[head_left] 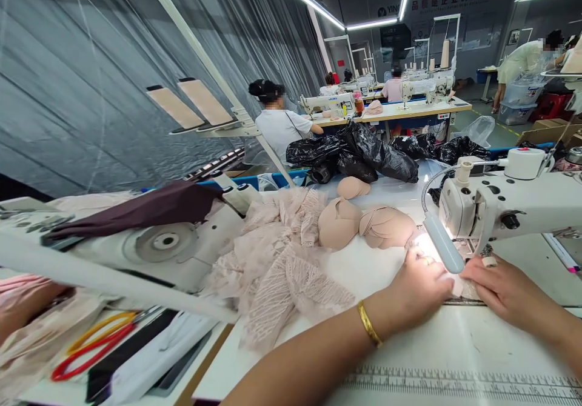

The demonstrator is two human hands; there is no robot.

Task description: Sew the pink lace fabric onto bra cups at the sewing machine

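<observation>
At the needle area of a white sewing machine (504, 203), my left hand (421, 288) has its fingers curled closed on a pale beige fabric piece (458, 288). Opposite it, the fingers and thumb of my right hand (509, 291) are drawn together on the right edge of that fabric, just below the presser area. A lit lamp (443, 245) hides the needle and part of the fabric. Beyond my left hand lie stacked beige bra cups (386, 227), with another molded cup (339, 223) beside them. Sheer beige lace (286, 266) is heaped to their left.
A ruler strip (445, 385) runs along the table's front edge. At left stand a second machine (168, 245) under dark cloth (145, 209) and scissors (93, 348) with red and yellow handles. Black plastic bags (359, 151) lie behind; a co-worker (284, 124) sits beyond.
</observation>
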